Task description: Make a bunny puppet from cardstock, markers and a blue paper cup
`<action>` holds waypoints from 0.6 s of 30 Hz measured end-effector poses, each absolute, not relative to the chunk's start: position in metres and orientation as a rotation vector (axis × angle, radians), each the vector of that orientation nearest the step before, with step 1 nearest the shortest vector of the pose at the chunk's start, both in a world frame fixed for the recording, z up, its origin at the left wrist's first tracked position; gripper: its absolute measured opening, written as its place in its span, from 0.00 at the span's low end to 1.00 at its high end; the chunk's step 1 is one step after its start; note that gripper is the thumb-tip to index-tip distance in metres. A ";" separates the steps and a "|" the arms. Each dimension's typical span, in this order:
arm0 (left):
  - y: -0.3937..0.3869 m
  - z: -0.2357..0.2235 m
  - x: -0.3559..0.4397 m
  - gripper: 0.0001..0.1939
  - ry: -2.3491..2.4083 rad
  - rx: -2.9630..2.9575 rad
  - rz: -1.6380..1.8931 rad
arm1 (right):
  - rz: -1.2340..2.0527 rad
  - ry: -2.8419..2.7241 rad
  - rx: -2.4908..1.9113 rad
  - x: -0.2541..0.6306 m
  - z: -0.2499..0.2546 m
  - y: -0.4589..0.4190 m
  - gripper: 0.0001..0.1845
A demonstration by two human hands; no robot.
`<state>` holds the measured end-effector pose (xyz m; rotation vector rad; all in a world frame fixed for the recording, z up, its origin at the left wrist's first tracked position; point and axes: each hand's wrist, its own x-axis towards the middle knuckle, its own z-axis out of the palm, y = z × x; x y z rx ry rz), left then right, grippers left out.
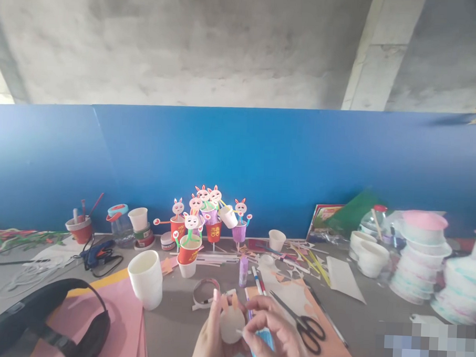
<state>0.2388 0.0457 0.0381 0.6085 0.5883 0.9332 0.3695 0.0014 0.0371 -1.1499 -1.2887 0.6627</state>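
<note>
My left hand (207, 339) holds a white round paper rabbit head (231, 325) with two peach ears, gripped between thumb and fingers at its left edge. My right hand (274, 330) comes in from the right, thumb and forefinger pinched at the head's lower right edge. A small pale sliver shows at those fingertips; its kind I cannot make out. Behind my right hand lie black-handled scissors (310, 331) on peach paper (333, 340). A tape roll (205, 294) sits just beyond my left hand. Under the hands a light blue item (264, 338) is partly hidden.
Finished rabbit figures on paper cups (189, 250) stand at the back by the blue partition (263, 148). A large white cup stack (146, 279), pink paper (117, 320) and a black headband-like device (85, 319) are left. A glue stick (243, 272) stands centrally; stacked cups (419, 260) are right.
</note>
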 end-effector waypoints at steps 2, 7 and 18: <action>0.045 0.034 0.241 0.35 0.639 0.574 0.969 | 0.584 -1.353 -1.183 0.367 0.035 0.002 0.18; 0.044 0.030 0.243 0.36 0.674 0.523 0.984 | 0.545 -1.395 -1.217 0.367 0.036 0.004 0.12; 0.042 0.032 0.242 0.35 0.627 0.504 0.957 | 0.484 -1.438 -1.237 0.370 0.037 0.008 0.09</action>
